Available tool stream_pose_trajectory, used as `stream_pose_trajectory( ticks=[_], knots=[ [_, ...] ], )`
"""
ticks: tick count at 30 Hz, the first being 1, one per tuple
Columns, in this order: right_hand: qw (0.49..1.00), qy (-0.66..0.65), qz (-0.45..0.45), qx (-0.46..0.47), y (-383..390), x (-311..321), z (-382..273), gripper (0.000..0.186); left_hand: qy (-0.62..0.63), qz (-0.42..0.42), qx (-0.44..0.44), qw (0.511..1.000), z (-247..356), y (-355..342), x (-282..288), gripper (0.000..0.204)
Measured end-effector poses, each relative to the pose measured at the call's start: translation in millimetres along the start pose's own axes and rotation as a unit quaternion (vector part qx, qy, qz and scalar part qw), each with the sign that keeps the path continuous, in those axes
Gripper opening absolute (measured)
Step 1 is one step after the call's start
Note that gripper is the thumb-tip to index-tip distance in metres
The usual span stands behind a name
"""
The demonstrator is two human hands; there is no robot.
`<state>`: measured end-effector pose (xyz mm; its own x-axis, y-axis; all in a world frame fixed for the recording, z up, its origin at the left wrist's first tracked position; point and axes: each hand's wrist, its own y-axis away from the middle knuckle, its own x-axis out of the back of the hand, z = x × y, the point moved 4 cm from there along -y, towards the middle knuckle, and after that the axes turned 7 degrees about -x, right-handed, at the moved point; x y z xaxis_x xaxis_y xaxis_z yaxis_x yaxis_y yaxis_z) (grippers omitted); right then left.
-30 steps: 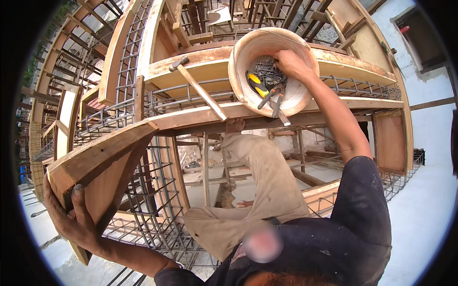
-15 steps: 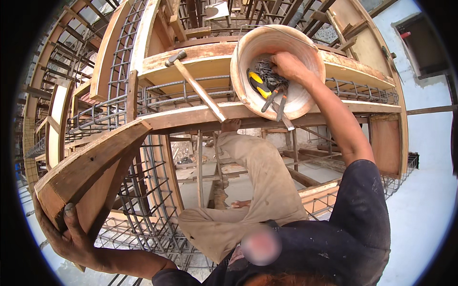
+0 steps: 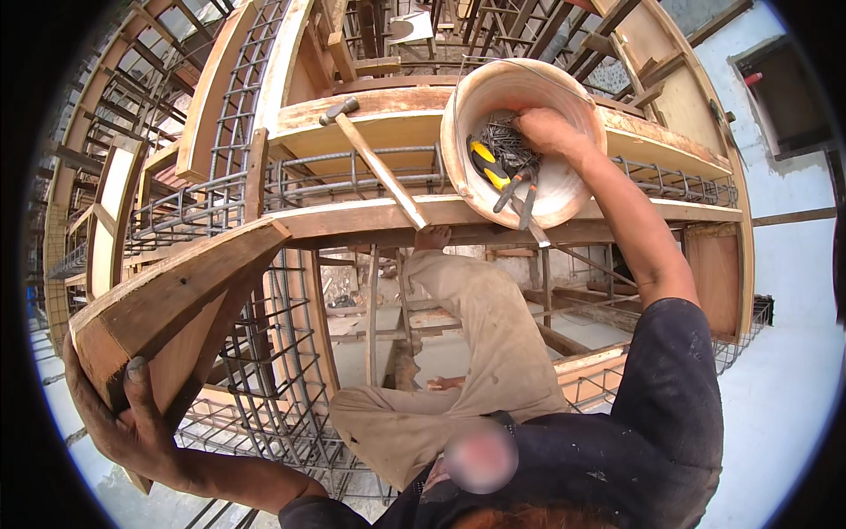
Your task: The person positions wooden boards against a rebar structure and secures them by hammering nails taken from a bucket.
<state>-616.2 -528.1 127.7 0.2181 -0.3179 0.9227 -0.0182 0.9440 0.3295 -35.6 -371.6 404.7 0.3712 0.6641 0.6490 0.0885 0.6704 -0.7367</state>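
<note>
Timber-and-plywood panel: located at the person's left, sloping from the left hand (image 3: 132, 432) up to the long horizontal board (image 3: 352, 220); panel surface (image 3: 181, 286) is bare wood with rough-looking edges. Whether the far end is fastened cannot be told.
Left hand: clamped around the near end of the panel, thumb on the inner side, fingers wrapping the outer side.
Panel handling: presumably stiff and moderately heavy; length likely makes the free end swing. Splinters possible at sawn edges.
Panel grip point: the squared near end, palm under or behind the timber edge; the thin plywood face probably offers a poorer hold.
Right hand: well apart from the left, lowered into the bucket (image 3: 568, 185); fingers (image 3: 536, 122) reach into the nails (image 3: 500, 134). Fingertips hidden; cannot tell whether they pinch a nail.
Nails: loose heap on the bucket floor; individually light, rigid, likely to tangle and prick. Take hold by the shank, clear of the points.
Bucket: round, pale, mouth open toward the person; stiff-walled by appearance. Lift by the wire handle or rim.
Hammer: beside the bucket, bridging two boards (image 3: 379, 167); probably head-heavy. Grip the lower wooden handle.
</note>
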Motion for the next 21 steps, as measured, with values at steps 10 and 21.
stream_pose_trajectory(
  ticks=[10, 21],
  knots=[
    [0.996, -0.084, 0.025, 0.02, 10.6, 0.1, -10.4, 0.017, -0.049, -0.012, -0.029, 0.998, -2.8, -1.3, 2.6, 0.063],
    [0.833, -0.545, -0.087, -0.034, 37.0, 29.6, -2.2, 0.021, -0.047, -0.015, -0.031, 0.998, -3.7, -0.3, 0.9, 0.064]
  ],
)
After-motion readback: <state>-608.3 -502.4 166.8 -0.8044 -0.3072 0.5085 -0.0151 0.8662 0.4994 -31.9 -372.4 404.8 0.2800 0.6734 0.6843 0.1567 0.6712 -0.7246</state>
